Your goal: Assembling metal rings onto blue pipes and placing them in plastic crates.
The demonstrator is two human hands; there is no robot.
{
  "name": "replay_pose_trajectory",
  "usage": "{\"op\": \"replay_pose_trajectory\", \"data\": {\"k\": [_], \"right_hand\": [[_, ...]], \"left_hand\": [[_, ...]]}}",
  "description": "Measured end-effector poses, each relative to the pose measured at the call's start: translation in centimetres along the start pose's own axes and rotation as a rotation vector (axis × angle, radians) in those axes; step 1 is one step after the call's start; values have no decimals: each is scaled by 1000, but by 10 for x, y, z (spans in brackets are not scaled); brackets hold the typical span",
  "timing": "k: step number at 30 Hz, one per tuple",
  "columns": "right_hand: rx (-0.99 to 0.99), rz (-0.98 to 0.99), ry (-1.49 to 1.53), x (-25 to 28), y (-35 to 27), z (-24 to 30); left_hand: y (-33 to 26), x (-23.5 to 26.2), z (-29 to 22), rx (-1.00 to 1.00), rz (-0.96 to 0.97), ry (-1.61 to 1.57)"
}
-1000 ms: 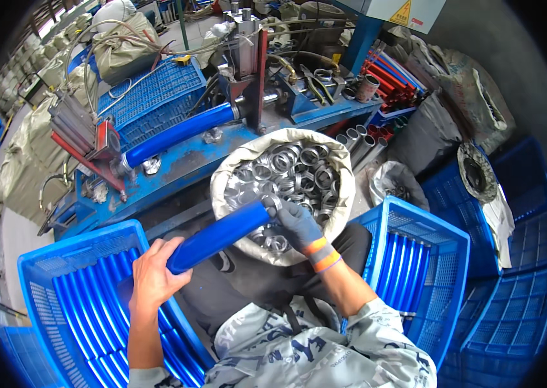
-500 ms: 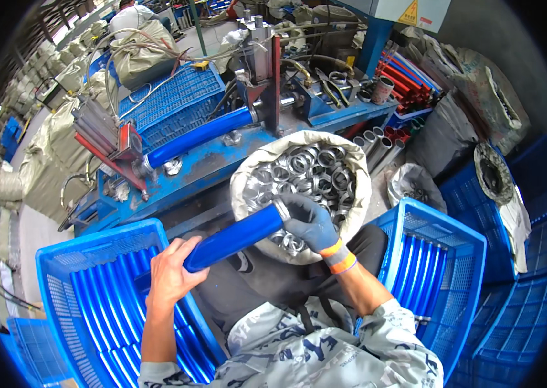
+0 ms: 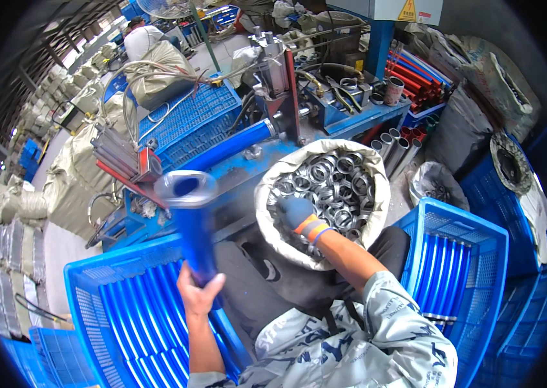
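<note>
tube (image 3: 190,223): glossy blue | rings (image 3: 331,184): shiny metal | sack (image 3: 267,213): woven cloth | crate (image 3: 102,304): plastic

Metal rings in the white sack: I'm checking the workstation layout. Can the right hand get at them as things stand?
Probably yes. The gloved right hand is already down inside the open white sack, among the metal rings. Nothing covers the sack's mouth. The left hand holds the blue tube upright, off to the side.
</note>
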State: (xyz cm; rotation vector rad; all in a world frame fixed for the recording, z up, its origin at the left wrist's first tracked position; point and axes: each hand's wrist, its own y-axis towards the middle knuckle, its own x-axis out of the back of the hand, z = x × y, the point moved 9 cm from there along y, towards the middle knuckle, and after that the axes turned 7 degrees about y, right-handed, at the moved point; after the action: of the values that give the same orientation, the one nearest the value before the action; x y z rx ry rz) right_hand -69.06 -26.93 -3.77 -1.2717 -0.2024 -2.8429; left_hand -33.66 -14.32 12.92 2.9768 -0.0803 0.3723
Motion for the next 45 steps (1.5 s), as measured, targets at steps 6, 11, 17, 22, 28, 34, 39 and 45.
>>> {"op": "replay_pose_trajectory", "data": {"k": [6, 11, 17, 22, 28, 34, 39, 45], "right_hand": [[-14, -82, 241, -9, -11, 19], [-6, 84, -42, -27, -24, -5], [-408, 137, 1653, 12, -93, -17], [-289, 107, 1767, 68, -119, 44], [-150, 38, 1298, 100, -109, 60], [-5, 40, 1485, 134, -110, 106], [-14, 42, 1253, 125, -111, 91], [-116, 110, 1211, 130, -87, 104]], "left_hand": [[7, -4, 2, -42, -207, -447], [6, -27, 5, 52, -290, -693], [-10, -44, 41, 167, -299, -858], [-11, -85, 52, 237, -274, -921], [-7, -83, 28, 179, -272, -943], [-10, -73, 17, 135, -273, -783], [-9, -75, 28, 162, -269, -798], [11, -70, 40, 130, -270, -722]]}}
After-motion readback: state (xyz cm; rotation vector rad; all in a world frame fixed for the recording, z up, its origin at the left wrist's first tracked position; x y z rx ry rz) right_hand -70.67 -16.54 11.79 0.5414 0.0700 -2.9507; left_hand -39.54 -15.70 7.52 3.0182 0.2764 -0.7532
